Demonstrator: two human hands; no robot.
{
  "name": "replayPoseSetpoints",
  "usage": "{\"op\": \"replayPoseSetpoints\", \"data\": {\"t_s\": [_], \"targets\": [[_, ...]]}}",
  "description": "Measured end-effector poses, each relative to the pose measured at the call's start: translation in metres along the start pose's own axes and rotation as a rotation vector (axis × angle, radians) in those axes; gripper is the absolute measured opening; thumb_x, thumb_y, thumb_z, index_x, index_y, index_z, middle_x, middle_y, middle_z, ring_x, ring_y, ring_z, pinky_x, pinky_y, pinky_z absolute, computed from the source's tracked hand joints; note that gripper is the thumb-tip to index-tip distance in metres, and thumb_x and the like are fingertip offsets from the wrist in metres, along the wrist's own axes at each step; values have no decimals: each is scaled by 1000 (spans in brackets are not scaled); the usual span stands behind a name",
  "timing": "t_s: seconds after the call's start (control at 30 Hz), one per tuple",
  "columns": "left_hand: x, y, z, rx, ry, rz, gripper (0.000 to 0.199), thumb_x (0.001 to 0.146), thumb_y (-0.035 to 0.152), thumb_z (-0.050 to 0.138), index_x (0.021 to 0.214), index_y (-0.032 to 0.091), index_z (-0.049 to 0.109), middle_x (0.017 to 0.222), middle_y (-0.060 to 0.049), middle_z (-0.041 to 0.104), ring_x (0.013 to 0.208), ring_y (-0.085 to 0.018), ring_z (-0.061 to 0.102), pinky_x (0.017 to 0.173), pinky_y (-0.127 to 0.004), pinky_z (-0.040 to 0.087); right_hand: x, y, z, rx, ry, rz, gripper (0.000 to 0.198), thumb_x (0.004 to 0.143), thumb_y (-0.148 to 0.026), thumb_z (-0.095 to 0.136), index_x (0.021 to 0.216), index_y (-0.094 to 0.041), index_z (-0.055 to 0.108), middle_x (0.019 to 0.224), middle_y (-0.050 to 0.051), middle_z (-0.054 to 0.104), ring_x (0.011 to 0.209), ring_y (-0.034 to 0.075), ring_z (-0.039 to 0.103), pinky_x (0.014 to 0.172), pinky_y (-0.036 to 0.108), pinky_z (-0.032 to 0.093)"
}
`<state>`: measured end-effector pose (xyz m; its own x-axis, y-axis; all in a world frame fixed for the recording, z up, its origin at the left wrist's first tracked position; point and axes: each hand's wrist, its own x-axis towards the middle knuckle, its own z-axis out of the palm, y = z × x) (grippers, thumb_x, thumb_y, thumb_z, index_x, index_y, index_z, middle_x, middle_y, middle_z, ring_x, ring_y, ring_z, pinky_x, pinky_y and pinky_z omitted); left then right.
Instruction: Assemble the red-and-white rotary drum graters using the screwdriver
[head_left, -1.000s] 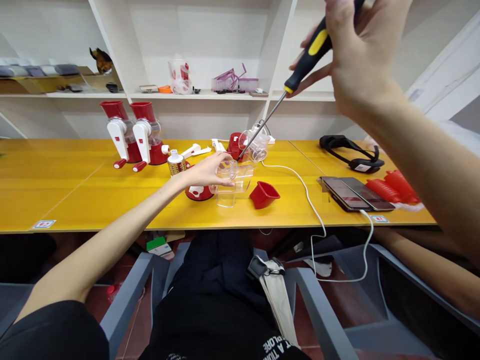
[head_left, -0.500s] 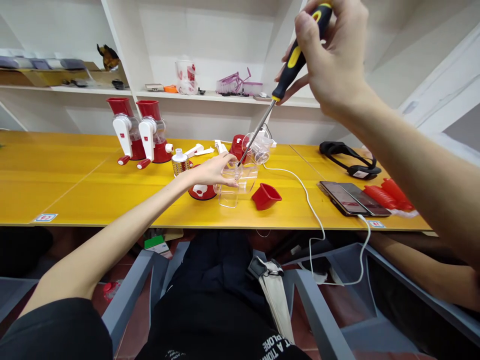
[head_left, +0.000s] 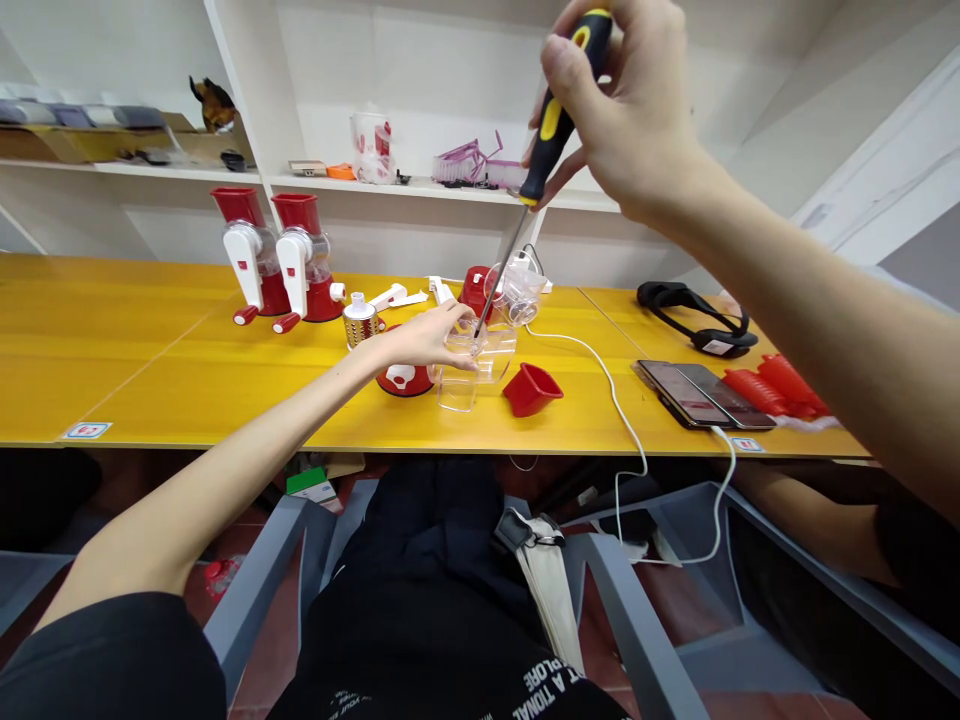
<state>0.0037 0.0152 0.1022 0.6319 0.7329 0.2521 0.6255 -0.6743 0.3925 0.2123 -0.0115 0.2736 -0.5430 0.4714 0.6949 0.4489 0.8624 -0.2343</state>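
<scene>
My right hand (head_left: 626, 100) grips the black-and-yellow handle of a screwdriver (head_left: 556, 130), raised high with its shaft slanting down to the left. The shaft's tip meets a clear plastic housing (head_left: 491, 358) on the table. Around the upper left of that housing my left hand (head_left: 429, 340) is closed, thumb and fingers on either side. A red base (head_left: 405, 378) sits just behind and left of the housing. To its right lies a red hopper (head_left: 532, 390) on its side. Another clear housing (head_left: 519, 292) and a red base (head_left: 477, 290) stand farther back.
Two assembled rotary graters (head_left: 300, 262) stand at the back left, near a metal grating drum (head_left: 361, 322) and white handles (head_left: 390, 297). To the right are phones (head_left: 682, 393) with a white cable (head_left: 611, 375), a black headset (head_left: 697, 318) and red parts (head_left: 776, 385). Another person's arm (head_left: 810, 520) shows at right.
My right hand and the screwdriver handle have shifted left, so the shaft stands more upright. The tip stays at the clear housing, and my left hand keeps its hold.
</scene>
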Motion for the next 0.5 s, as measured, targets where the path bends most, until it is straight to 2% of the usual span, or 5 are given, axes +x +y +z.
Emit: {"op": "replayPoseSetpoints", "data": {"t_s": [0.03,0.1,0.23,0.37,0.5], "targets": [[0,0,0,-3,0,5,79,70,59,71,133,17,47,135,-16,53,121,-31,55,102,-41,43,2,-4,2,-25,107,-3,14,98,-42,41,96,-28,42,101,3,61,93,14,69,77,20,60],[0,-1,0,4,1,19,77,71,60,70,132,19,48,133,-14,54,119,-31,55,100,-41,43,7,-10,7,-64,191,-16,13,94,-40,48,90,-28,44,96,2,61,86,15,69,83,23,60],[1,-1,-1,50,-7,29,74,72,63,69,127,18,50,128,-13,54,117,-31,56,99,-41,44,18,-17,13,-118,120,-69,12,93,-38,48,91,-25,48,96,2,61,87,16,68,91,28,57],[1,-1,-3,72,-20,40,74,72,64,67,126,17,50,126,-14,54,114,-30,56,97,-39,44,24,-16,16,-126,81,-105,11,93,-40,47,93,-30,50,94,0,61,87,16,65,91,28,56],[1,-2,-2,69,-21,49,74,72,64,66,128,19,49,128,-13,54,116,-30,54,98,-39,44,26,-7,17,-164,164,-146,9,90,-31,53,92,-22,54,84,-1,55,77,15,58,88,33,53]]}}
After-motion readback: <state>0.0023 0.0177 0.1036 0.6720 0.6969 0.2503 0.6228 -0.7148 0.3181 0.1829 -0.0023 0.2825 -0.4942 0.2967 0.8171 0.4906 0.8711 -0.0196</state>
